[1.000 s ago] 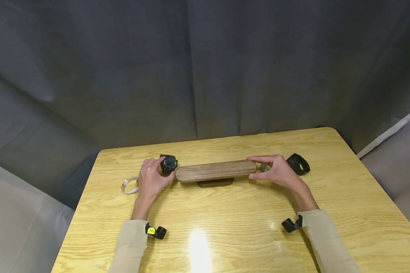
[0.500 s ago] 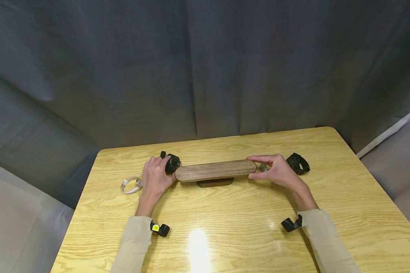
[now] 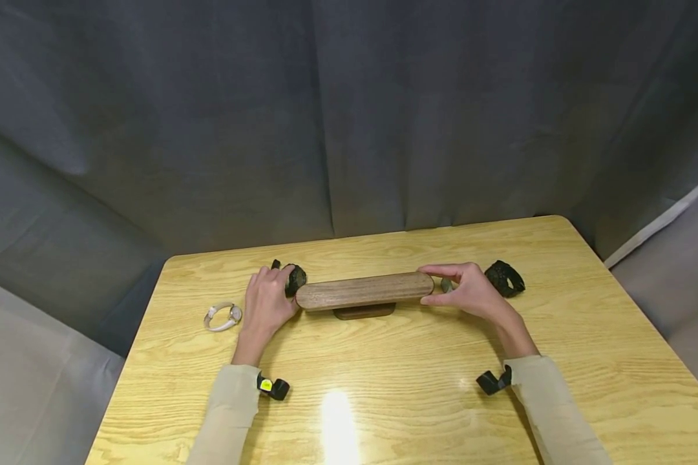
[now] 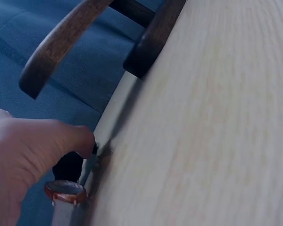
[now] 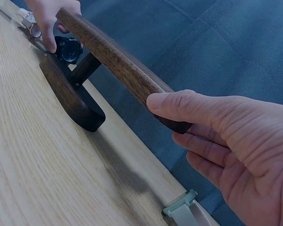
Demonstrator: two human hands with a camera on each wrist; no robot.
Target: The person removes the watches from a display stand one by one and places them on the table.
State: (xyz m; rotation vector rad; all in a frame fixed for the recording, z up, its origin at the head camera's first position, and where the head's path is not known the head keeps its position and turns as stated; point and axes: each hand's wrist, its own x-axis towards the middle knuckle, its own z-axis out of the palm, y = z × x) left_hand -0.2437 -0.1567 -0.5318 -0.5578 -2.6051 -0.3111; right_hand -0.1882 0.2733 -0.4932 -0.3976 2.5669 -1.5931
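A dark wooden watch stand (image 3: 365, 291), a long rounded bar on a post and smaller base (image 5: 68, 94), stands near the table's middle. My right hand (image 3: 471, 294) pinches the bar's right end, thumb on the near side and fingers beyond. At the left end, my left hand (image 3: 266, 300) grips a black watch (image 3: 296, 280) with a round face. The hand hides part of its strap. The right wrist view shows this black watch (image 5: 68, 49) low beside the stand's base, away from the bar.
A white-strapped watch (image 3: 223, 316) lies left of my left hand. Beyond my right hand sits another black watch (image 3: 505, 279). A light green watch (image 5: 179, 209) lies below the right hand, mostly hidden in the head view. Dark curtain (image 3: 349, 116) hangs behind the table (image 3: 419, 394).
My left hand has shifted slightly right, turning the black watch and bringing it nearer the stand's left end. More of the white watch shows. Right hand and stand stay about where they were.
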